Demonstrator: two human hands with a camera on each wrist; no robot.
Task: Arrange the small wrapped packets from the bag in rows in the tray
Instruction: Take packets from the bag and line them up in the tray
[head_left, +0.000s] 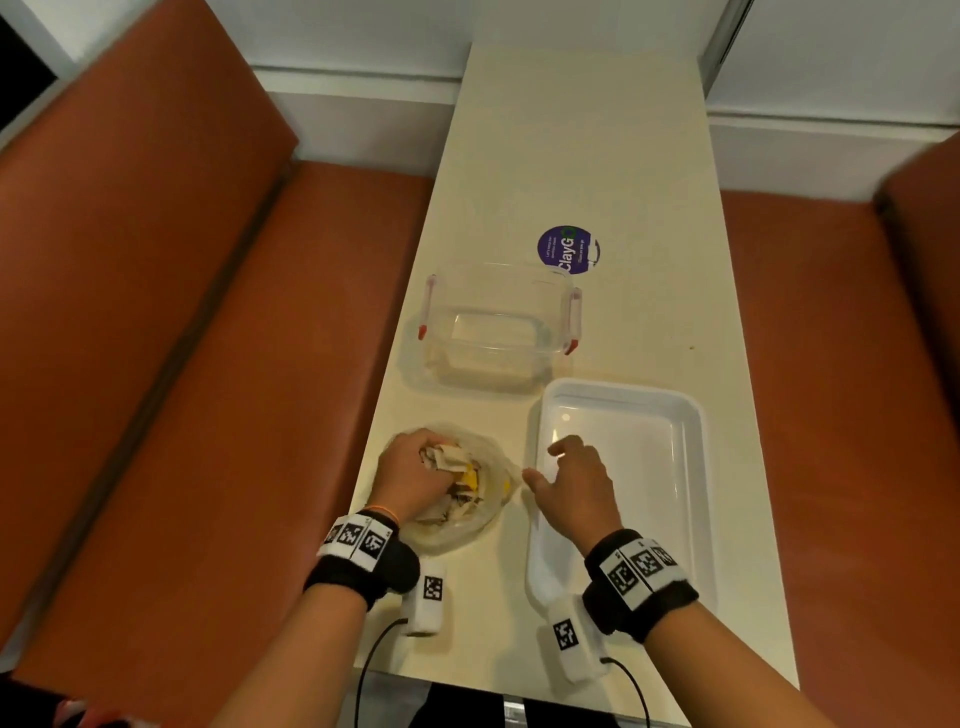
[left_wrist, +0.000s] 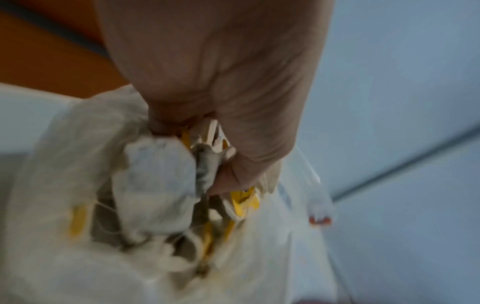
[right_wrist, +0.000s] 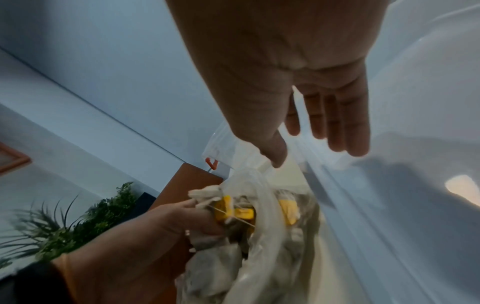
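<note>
A clear plastic bag (head_left: 483, 512) of small white packets with yellow tags lies at the table's near left. My left hand (head_left: 415, 473) reaches into its mouth and grips a bunch of packets (head_left: 447, 457); the left wrist view shows the fingers curled round those packets (left_wrist: 161, 174), and in the right wrist view the same hand (right_wrist: 166, 222) pinches them. An empty white tray (head_left: 644, 457) lies just right of the bag. My right hand (head_left: 574, 480) hovers over the tray's left rim with straight, spread fingers (right_wrist: 337, 123), holding nothing.
A clear lidded container (head_left: 493, 332) with red clips stands behind the bag. A round purple sticker (head_left: 567, 250) lies beyond it on the cream table (head_left: 597, 156). Orange bench seats (head_left: 208, 364) flank the table on both sides. A green plant (right_wrist: 78, 226) shows in the right wrist view.
</note>
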